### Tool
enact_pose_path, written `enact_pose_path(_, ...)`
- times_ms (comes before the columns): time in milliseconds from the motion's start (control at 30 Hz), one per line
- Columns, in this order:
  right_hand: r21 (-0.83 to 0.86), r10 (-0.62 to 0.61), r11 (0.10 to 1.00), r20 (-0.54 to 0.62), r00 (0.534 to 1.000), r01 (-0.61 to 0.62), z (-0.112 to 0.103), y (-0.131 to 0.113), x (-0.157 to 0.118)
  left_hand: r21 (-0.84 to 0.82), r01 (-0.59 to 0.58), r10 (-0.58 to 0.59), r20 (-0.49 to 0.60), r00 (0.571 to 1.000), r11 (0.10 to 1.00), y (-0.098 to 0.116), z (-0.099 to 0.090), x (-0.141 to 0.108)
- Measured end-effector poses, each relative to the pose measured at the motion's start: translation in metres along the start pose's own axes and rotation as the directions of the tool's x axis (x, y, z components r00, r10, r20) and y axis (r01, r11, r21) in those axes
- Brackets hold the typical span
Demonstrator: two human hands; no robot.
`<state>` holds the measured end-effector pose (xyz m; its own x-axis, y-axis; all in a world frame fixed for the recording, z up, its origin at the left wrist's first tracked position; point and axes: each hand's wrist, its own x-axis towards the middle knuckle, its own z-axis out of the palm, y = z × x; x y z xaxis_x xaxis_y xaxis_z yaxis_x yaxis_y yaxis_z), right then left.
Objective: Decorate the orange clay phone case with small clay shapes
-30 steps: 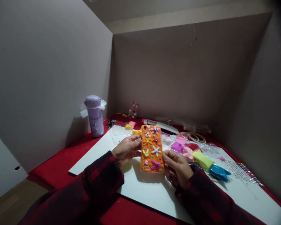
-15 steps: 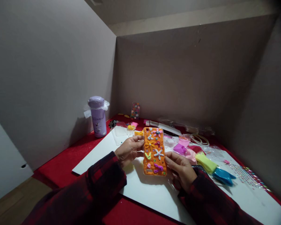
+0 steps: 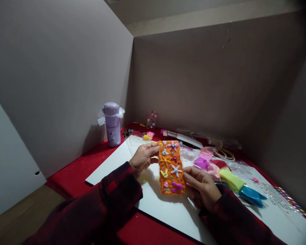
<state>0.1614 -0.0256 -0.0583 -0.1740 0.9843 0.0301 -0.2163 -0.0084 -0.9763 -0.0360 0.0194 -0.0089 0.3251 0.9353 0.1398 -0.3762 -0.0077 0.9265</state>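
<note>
An orange phone case [image 3: 169, 179], covered in clay and dotted with small flowers, bunny shapes and gems, is held upright above the white board [image 3: 153, 202]. My left hand [image 3: 145, 157] pinches its upper left edge, thumb near the top corner. On the lower right edge, my right hand [image 3: 202, 185] grips the case between thumb and fingers. The decorated face is turned toward me. Some fingertips are hidden behind the case.
A purple bottle [image 3: 113, 127] stands at the back left. Another decorated case [image 3: 152, 119] leans near the rear wall. To the right lie colourful clay packets [image 3: 232, 179], a blue packet [image 3: 252, 196] and a gem sheet [image 3: 280, 199]. Red cloth [image 3: 73, 175] covers the table.
The view has shifted, so the whole scene sits further right. The case leans slightly more, its lower end swung to the right, with both hands keeping their hold.
</note>
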Motion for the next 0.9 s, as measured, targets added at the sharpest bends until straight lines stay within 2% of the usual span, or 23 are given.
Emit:
enact_pose_path(267,0.01,-0.017,1.0,0.001,1.0,0.017,0.0009,0.0003,0.0,-0.026,-0.008,0.008,0.011,1.0,1.0,-0.0009,-0.001,-0.0008)
enact_pose_path(533,0.013,-0.014,1.0,0.008,1.0,0.013,0.0013,-0.0005,-0.001,0.01,-0.002,0.003,-0.027,1.0,1.0,-0.0018,-0.0006,0.0011)
enact_pose_path(733,0.025,-0.009,1.0,0.01,1.0,0.009,0.0015,-0.0003,-0.0006,-0.011,0.029,-0.028,0.018,0.999,1.0,-0.0035,-0.0023,0.0004)
enact_pose_path(900,0.028,-0.008,1.0,0.016,1.0,0.007,0.0005,0.0004,-0.0002,-0.075,0.004,-0.002,0.029,1.0,0.997,-0.0047,-0.0048,0.0013)
